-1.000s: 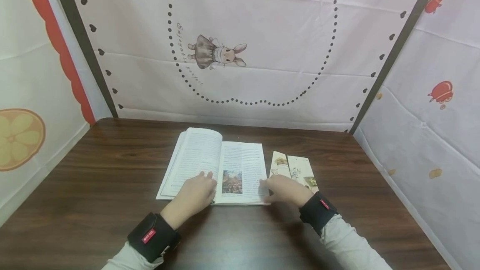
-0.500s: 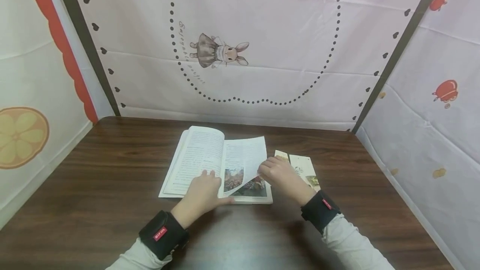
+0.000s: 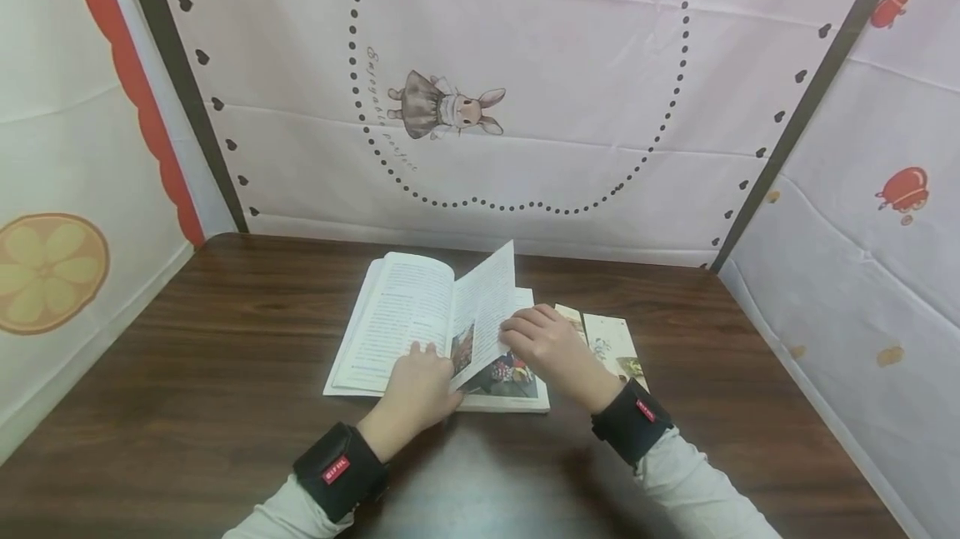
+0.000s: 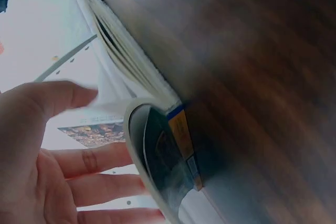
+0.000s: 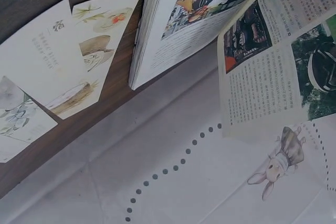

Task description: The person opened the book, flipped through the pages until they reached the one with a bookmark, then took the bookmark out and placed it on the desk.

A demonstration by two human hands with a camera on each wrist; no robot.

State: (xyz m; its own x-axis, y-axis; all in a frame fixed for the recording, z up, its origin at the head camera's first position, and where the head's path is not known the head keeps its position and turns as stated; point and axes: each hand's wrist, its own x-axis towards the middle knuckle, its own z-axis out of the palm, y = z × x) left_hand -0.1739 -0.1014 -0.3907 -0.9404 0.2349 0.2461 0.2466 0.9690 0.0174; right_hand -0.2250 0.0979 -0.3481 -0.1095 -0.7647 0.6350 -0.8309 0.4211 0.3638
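Observation:
An open book (image 3: 390, 322) lies on the dark wooden table, text on its left page. My left hand (image 3: 418, 389) rests near the bottom of that page, beside the spine. In the left wrist view its fingers (image 4: 97, 158) are extended against the curved pages, with the thumb apart. With my right hand (image 3: 551, 351) I pinch a single page (image 3: 483, 297) by its outer edge, and it stands raised at a slant. A colour picture (image 3: 506, 376) shows on the page beneath. The right wrist view shows the raised page's printed underside (image 5: 262, 72), but not the hand.
Two illustrated cards (image 3: 611, 343) lie right of the book, partly behind my right hand; the right wrist view shows their plant drawings (image 5: 97, 51). Printed fabric walls (image 3: 585, 106) close off the back and both sides of the table (image 3: 225, 339).
My right hand has taken the right page by its edge and lifted it up and leftward, uncovering the picture beneath. My left hand has shifted slightly right.

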